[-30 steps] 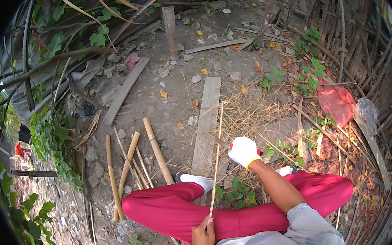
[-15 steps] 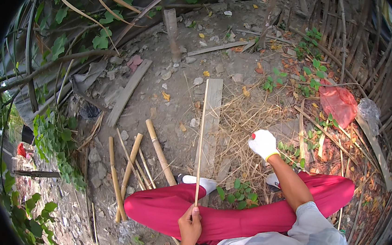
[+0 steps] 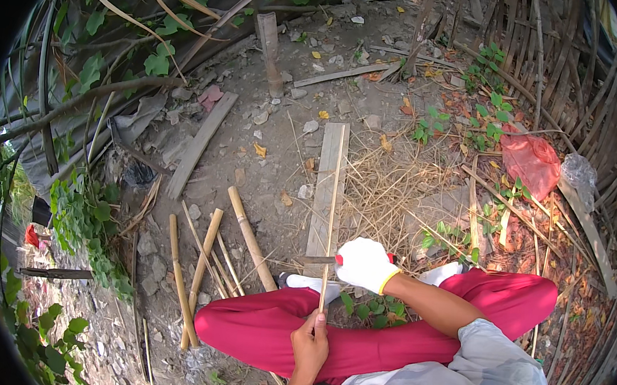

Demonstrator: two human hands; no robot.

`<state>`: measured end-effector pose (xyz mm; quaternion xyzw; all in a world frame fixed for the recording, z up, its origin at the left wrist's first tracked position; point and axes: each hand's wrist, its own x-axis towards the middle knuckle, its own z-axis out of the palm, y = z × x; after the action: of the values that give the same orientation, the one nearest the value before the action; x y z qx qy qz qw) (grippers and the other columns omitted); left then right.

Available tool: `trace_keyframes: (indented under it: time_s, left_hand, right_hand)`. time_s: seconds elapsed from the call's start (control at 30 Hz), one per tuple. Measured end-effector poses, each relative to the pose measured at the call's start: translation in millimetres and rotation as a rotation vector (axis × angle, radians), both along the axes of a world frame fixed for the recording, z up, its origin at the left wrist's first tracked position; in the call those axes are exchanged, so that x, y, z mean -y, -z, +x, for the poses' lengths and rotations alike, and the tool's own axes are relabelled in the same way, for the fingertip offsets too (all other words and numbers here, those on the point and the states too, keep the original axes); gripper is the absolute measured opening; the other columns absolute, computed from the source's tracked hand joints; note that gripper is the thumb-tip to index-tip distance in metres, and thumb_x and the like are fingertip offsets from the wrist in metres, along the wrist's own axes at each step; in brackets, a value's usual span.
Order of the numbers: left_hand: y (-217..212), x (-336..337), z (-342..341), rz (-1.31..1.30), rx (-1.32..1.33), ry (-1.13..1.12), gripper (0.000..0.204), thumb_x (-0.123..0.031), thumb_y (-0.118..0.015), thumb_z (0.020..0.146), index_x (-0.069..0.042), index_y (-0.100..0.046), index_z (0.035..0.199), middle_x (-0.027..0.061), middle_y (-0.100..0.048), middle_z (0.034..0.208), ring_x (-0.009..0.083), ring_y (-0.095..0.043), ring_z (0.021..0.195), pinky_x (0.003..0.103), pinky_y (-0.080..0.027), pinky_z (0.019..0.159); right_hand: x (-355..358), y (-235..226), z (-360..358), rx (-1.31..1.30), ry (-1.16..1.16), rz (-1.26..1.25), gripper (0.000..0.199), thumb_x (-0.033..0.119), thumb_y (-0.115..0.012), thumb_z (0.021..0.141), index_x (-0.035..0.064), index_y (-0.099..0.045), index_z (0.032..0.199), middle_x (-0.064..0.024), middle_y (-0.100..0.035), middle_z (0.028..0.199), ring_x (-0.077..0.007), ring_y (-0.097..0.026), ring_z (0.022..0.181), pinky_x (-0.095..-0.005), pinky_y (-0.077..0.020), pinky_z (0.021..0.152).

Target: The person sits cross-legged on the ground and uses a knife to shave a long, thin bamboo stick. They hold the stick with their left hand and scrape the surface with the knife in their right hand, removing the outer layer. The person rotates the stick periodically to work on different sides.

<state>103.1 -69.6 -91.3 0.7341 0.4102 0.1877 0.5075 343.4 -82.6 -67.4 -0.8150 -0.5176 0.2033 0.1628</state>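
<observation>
My bare left hand (image 3: pixel 309 345) is closed around the lower end of a long, thin bamboo strip (image 3: pixel 335 195), thumb along the top. The strip points away from me, over a weathered wooden board (image 3: pixel 320 215) on the ground. My right hand (image 3: pixel 365 265), in a white glove with a yellow cuff, is wrapped round the red handle of a knife (image 3: pixel 317 260). Its blade points left and crosses the strip a little beyond my left hand. The glove covers most of the handle.
Several bamboo pieces (image 3: pixel 246 231) lie left of the board. Straw-like shavings (image 3: pixel 390 178) cover the ground to its right. Farther right are a red plastic bag (image 3: pixel 529 166) and a slatted fence (image 3: pixel 575 76). A wooden stake (image 3: pixel 270 56) stands at the back.
My right hand has come left and nearer with the knife, whose blade now shows across the strip. My left hand and the strip have shifted slightly right.
</observation>
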Motion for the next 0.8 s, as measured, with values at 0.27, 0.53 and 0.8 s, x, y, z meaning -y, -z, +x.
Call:
trace_keyframes:
  time_s: [0.27, 0.53, 0.8]
  left_hand:
    - [-1, 2, -11, 0.133, -0.154, 0.145, 0.031, -0.021, -0.052, 0.107, 0.001, -0.068, 0.120, 0.0267, -0.058, 0.065, 0.0409, -0.065, 0.058, 0.044, -0.048, 0.053]
    - [1, 30, -46, -0.009, -0.153, 0.168, 0.034, -0.027, -0.056, 0.107, 0.002, -0.071, 0.111, 0.0051, -0.052, 0.058, 0.0100, -0.053, 0.055, 0.032, -0.045, 0.054]
    - [-3, -7, -32, -0.112, -0.007, -0.041, 0.039, -0.031, -0.054, 0.108, 0.004, -0.071, 0.112, -0.0039, -0.049, 0.059, 0.0031, -0.043, 0.054, 0.025, -0.034, 0.048]
  right_hand:
    - [-19, 46, 1, 0.114, 0.177, 0.047, 0.026, 0.026, -0.063, 0.080, 0.0033, -0.074, 0.075, -0.0224, -0.071, 0.076, -0.0405, -0.071, 0.074, -0.0484, -0.0569, 0.067]
    - [-12, 71, 103, 0.155, 0.420, 0.012, 0.025, 0.023, -0.063, 0.079, 0.0016, -0.074, 0.081, -0.0258, -0.072, 0.087, -0.0415, -0.071, 0.088, -0.0467, -0.0572, 0.080]
    - [-1, 9, 32, 0.059, 0.165, 0.063, 0.026, 0.026, -0.063, 0.079, 0.0045, -0.075, 0.083, -0.0226, -0.073, 0.087, -0.0406, -0.072, 0.085, -0.0491, -0.0583, 0.077]
